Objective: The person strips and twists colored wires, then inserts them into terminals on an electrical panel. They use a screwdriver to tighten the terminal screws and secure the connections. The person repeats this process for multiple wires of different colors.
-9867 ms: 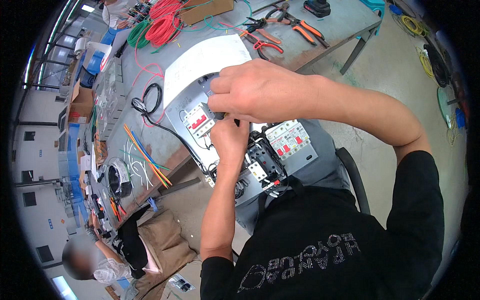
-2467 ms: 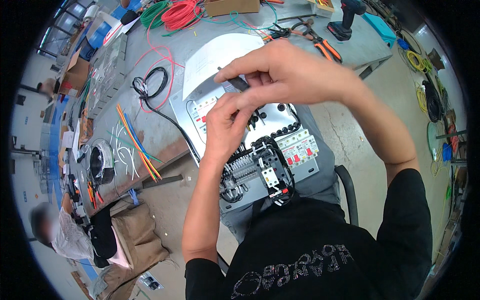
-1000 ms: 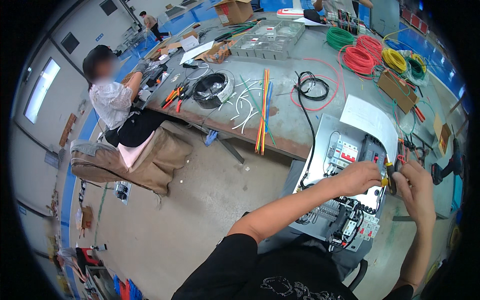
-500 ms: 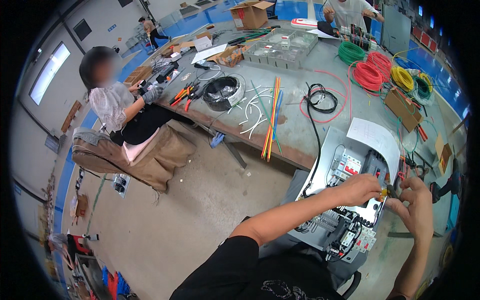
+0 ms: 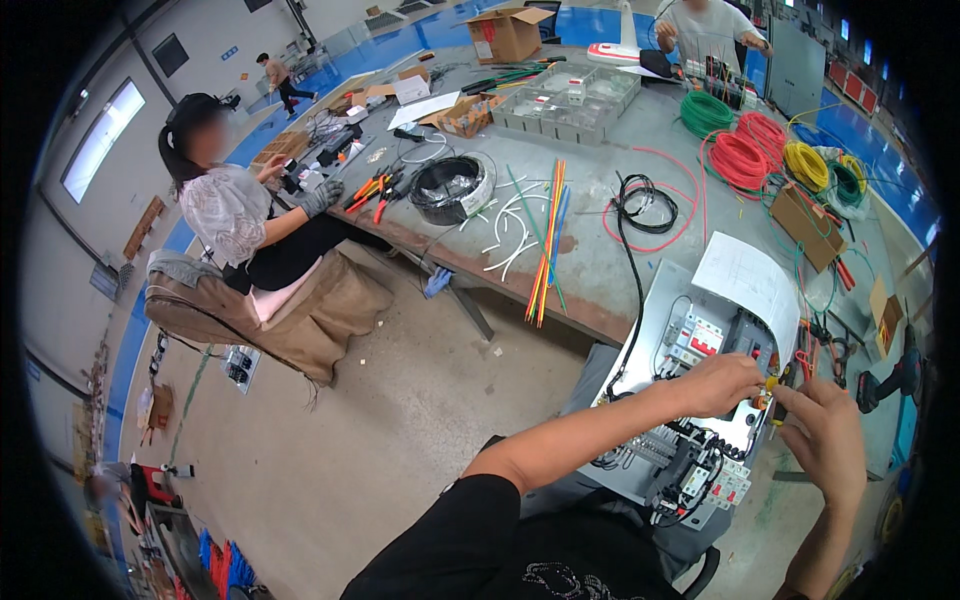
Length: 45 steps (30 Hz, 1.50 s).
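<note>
An electrical control box (image 5: 668, 285), an open light-grey metal case with breakers and wiring, lies across my lap against the table's near edge. My left hand (image 5: 722, 385) reaches over it, fingers pinched at its right side beside a small yellow piece (image 5: 771, 383); what they grip is hidden. Just right of it is my right hand (image 5: 822, 440), its fingers closed around something small, dark and yellow that I cannot make out. A red-switched breaker (image 5: 704, 342) sits above my left hand. Below my left wrist are terminal strips (image 5: 655, 445) and black wires.
A curled white sheet (image 5: 745, 280) covers the box's upper right. On the table (image 5: 600, 240) lie a black cable (image 5: 645, 205), coloured tubes (image 5: 548, 240), wire coils (image 5: 740, 158) and a parts tray (image 5: 570, 105). A cordless drill (image 5: 890, 375) stands right. A co-worker (image 5: 225, 215) sits at left.
My right hand has turned and its fingers have come down closer to the yellow piece by my left fingertips. My left hand has barely moved. The seated co-worker has turned their head.
</note>
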{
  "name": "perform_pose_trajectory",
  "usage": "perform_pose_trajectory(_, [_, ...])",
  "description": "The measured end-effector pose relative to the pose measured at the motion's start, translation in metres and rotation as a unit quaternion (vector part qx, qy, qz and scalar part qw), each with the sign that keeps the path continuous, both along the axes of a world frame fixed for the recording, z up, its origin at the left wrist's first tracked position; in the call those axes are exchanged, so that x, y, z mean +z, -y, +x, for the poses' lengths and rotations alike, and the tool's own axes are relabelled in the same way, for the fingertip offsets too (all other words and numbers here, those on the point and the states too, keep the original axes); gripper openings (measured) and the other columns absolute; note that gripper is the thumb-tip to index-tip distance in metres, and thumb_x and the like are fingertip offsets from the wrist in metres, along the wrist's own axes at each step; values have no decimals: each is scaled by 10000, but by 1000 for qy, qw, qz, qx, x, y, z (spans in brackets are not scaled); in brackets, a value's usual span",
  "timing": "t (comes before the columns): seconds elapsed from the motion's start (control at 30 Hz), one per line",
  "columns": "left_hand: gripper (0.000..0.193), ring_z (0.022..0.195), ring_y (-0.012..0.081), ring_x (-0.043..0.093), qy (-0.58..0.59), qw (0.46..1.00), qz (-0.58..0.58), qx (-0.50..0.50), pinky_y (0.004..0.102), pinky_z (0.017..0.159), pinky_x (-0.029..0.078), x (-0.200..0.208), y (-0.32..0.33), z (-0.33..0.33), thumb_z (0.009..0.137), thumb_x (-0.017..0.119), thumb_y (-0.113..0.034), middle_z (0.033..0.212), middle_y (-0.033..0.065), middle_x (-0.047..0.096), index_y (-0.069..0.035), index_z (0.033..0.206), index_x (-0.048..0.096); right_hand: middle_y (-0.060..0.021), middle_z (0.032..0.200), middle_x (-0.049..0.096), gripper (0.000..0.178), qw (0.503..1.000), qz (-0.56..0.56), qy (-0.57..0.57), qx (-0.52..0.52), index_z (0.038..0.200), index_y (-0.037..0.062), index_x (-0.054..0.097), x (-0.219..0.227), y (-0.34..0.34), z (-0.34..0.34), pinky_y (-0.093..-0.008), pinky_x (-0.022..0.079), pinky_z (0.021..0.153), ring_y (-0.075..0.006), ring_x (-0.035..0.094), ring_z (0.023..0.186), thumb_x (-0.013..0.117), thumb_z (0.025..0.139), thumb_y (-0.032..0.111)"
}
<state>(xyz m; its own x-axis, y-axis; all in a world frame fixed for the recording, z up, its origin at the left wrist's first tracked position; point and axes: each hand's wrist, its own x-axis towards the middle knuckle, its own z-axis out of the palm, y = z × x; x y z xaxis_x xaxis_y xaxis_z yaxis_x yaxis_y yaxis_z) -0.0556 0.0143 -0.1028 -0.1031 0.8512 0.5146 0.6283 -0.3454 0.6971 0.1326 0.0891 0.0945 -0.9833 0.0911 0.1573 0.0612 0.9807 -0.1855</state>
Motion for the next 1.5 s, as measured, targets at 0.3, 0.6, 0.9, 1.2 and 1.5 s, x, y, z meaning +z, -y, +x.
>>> perform_pose_trajectory(0.3, [175, 1045, 410, 642, -4, 1000, -18, 14, 505, 907, 516, -3, -4, -1, 1023, 646, -169, 1027, 179, 670, -36, 1127, 690, -117, 1123, 597, 707, 993, 78, -66, -56, 1164, 123, 773, -7, 14, -14, -517, 483, 965, -372, 599, 1160, 951, 480, 157])
perform_pose_trajectory(0.6, [170, 1053, 402, 638, -6, 1000, -9, -13, 502, 915, 520, -3, -4, 0, 1030, 636, -179, 1030, 175, 675, -41, 1107, 699, -127, 1141, 630, 635, 993, 100, -47, -47, 1099, 65, 765, -1, 19, -15, -502, 487, 985, -380, 612, 1205, 952, 503, 174])
perform_pose_trajectory(0.9, [184, 1034, 368, 639, -13, 999, -30, -16, 493, 912, 524, 3, 6, 2, 1006, 672, -209, 986, 123, 699, -59, 1095, 731, -152, 849, 687, 421, 978, -144, -96, -116, 1277, -15, 721, -42, -8, -42, -373, 518, 699, -261, 660, 751, 794, 911, 179])
perform_pose_trajectory(1.2, [145, 963, 354, 645, 5, 998, 68, 13, 478, 878, 510, -20, -6, 8, 971, 686, -212, 937, 95, 710, -94, 932, 759, -137, 1058, 723, 665, 974, -213, -5, -72, 1275, 14, 717, -15, -45, -22, -391, 532, 910, -252, 684, 1008, 933, 756, 370])
perform_pose_trajectory(1.5, [203, 1058, 367, 688, 36, 998, -32, -30, 455, 931, 545, -3, -7, -7, 1022, 666, -160, 1071, 161, 748, -44, 1160, 760, -161, 862, 683, 413, 993, 25, -33, -107, 743, 0, 700, -36, -36, -7, -450, 511, 716, -357, 665, 813, 830, 875, 370])
